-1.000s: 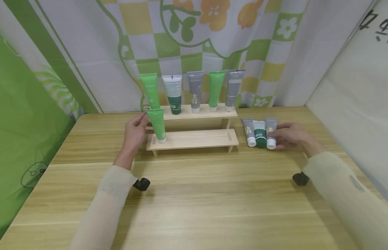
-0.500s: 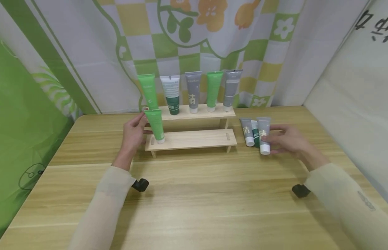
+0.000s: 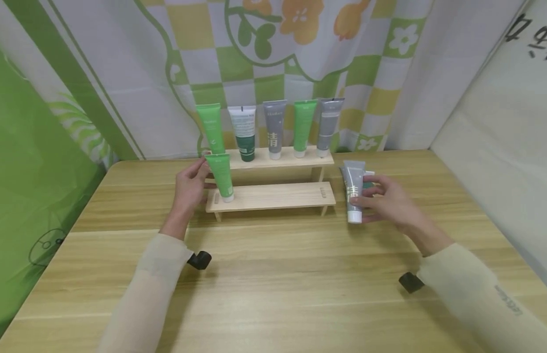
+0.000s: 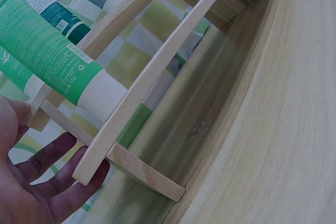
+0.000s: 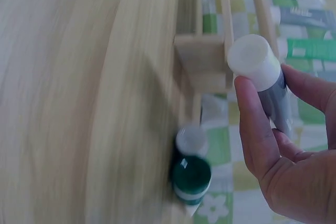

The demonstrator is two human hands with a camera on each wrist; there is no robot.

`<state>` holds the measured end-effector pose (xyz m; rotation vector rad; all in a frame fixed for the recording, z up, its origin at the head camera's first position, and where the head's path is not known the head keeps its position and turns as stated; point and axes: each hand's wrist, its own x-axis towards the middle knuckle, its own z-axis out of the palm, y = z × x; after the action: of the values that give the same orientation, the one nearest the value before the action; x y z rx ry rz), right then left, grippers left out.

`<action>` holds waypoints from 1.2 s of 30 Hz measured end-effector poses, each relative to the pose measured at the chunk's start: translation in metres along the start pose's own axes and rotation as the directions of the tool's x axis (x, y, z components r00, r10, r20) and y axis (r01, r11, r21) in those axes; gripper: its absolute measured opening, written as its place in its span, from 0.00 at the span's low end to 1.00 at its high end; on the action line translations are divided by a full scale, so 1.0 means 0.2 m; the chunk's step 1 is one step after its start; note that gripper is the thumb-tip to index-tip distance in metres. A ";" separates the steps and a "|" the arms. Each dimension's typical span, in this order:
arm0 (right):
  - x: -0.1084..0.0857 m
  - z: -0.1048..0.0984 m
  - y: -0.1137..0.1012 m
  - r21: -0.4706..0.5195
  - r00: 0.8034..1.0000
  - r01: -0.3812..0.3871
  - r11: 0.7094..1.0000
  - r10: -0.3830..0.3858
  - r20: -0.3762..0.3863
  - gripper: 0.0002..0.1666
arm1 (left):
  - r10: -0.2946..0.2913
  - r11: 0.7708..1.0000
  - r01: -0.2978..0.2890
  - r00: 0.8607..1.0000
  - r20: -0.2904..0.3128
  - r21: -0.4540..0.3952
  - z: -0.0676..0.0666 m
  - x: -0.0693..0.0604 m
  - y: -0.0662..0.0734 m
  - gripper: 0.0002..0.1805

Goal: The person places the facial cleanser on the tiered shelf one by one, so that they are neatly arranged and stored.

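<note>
My right hand [image 3: 390,203] holds a grey tube with a white cap [image 3: 355,189] between thumb and fingers, just above the table to the right of the two-tier wooden stand [image 3: 282,197]. Partly hidden behind it are another grey tube and a white-and-green tube [image 3: 368,180], lying on the table; their caps show in the right wrist view, the dark green cap [image 5: 191,174] in front. My left hand [image 3: 190,187] touches the stand's left end, fingers spread and fairly straight. Close by, a light green tube [image 3: 221,177] stands cap-down on the lower tier.
Several tubes stand cap-down along the upper tier [image 3: 287,158], including a white-and-green tube [image 3: 243,132] and a grey tube [image 3: 328,126]. A patterned curtain [image 3: 273,59] hangs behind the wooden table [image 3: 273,294]. Black wrist cameras sit at both sleeves.
My right hand has lifted the rightmost grey tube from the table and carried it left, over the other two lying tubes. The left hand stays at the stand's left end.
</note>
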<state>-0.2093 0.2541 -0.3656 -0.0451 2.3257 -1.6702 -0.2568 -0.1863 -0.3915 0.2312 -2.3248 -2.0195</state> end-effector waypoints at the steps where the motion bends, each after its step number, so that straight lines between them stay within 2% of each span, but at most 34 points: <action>1: 0.00 0.02 -0.01 0.004 1.000 0.013 1.000 -0.013 0.000 0.48 | 0.000 1.000 0.000 1.000 0.000 -0.001 0.00 0.00 0.00 0.26; 13: -0.01 0.24 -0.15 0.063 0.991 0.126 0.990 -0.129 0.042 0.45 | 0.018 1.000 -0.018 1.000 -0.008 -0.007 0.00 0.00 -0.01 0.26; 17: 0.01 0.32 -0.19 0.056 0.986 0.150 0.987 -0.154 0.060 0.44 | 0.021 1.000 -0.021 1.000 -0.008 -0.002 0.00 0.00 0.00 0.26; 22: 0.05 0.42 -0.24 0.020 0.982 0.183 0.983 -0.184 0.039 0.43 | 0.021 1.000 -0.021 1.000 -0.007 0.002 0.00 0.00 0.00 0.25; 26: 0.08 0.49 -0.27 0.040 0.978 0.205 0.978 -0.206 0.036 0.42 | 0.022 1.000 -0.022 1.000 -0.010 -0.006 0.00 0.00 -0.01 0.24; 29: 0.11 0.54 -0.28 0.057 0.970 0.239 0.969 -0.241 0.038 0.42 | 0.023 1.000 -0.023 1.000 -0.006 -0.009 0.00 0.00 -0.01 0.25; 36: 0.16 0.65 -0.30 0.018 0.947 0.318 0.948 -0.319 0.029 0.42 | 0.023 1.000 -0.023 1.000 -0.003 0.004 0.00 0.01 -0.01 0.25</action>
<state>-0.2179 0.1086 -0.3547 -0.4652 2.3823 -1.8126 -0.2580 -0.1874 -0.3944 0.2073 -2.3189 -2.0027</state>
